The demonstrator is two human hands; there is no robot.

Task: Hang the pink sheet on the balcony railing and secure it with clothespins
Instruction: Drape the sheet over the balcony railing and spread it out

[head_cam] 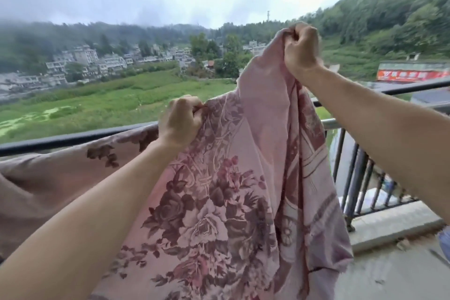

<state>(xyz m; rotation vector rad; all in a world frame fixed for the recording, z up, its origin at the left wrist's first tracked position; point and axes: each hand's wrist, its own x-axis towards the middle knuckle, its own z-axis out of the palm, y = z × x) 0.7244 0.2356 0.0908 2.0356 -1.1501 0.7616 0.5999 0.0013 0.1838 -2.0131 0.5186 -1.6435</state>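
The pink sheet (226, 192), printed with dark red roses, hangs in front of me in long folds. My left hand (181, 122) pinches its upper edge just above the black balcony railing (73, 138). My right hand (302, 48) is fisted on a bunched corner, lifted well above the rail. Left of my left hand, part of the sheet lies draped over the rail and sags down the near side. No clothespins are in view.
The railing runs from the left edge to the right edge, with vertical black bars (355, 178) on the right above a concrete kerb (389, 226). The balcony floor (389, 275) is bare concrete. Beyond the rail lie green fields, buildings and wooded hills.
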